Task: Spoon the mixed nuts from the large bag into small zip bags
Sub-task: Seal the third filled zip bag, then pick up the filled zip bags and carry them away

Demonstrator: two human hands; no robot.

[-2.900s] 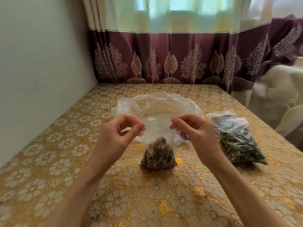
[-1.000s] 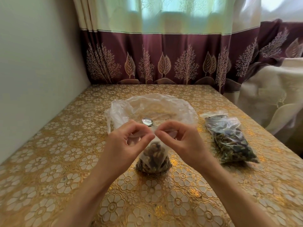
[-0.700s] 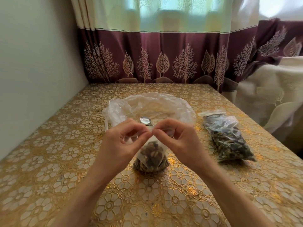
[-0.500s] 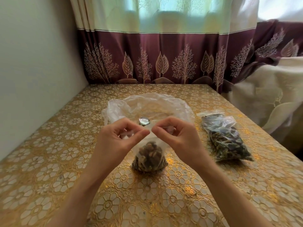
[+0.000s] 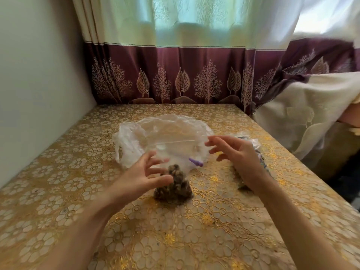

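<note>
Here we note both forearms reaching in from the near edge over the worktop (image 5: 204, 227), which carries a gold floral cloth. Our left hand (image 5: 142, 175) is spread, fingers apart and slightly bent, holding nothing; its fingertips hover just beside the small zip bag (image 5: 174, 187). That bag stands upright on the worktop between the two hands, its lower part packed with mixed nuts, its clear upper part rising loose; we cannot tell whether its seal is closed. Our right hand (image 5: 236, 154) is likewise spread and empty, fingers fanned towards the left, held above the worktop and apart from the small bag. Partly hidden behind the right hand lies a filled zip bag (image 5: 259, 151), flat on the worktop. Just behind the small bag sits the large bag (image 5: 165, 135), thin clear plastic, crumpled, mouth open upward. A purple object (image 5: 195, 162) shows at its near side; what it is we cannot tell. Farthest back hangs a curtain (image 5: 175, 75), maroon with tree and leaf prints, and a plain wall stands at left.
</note>
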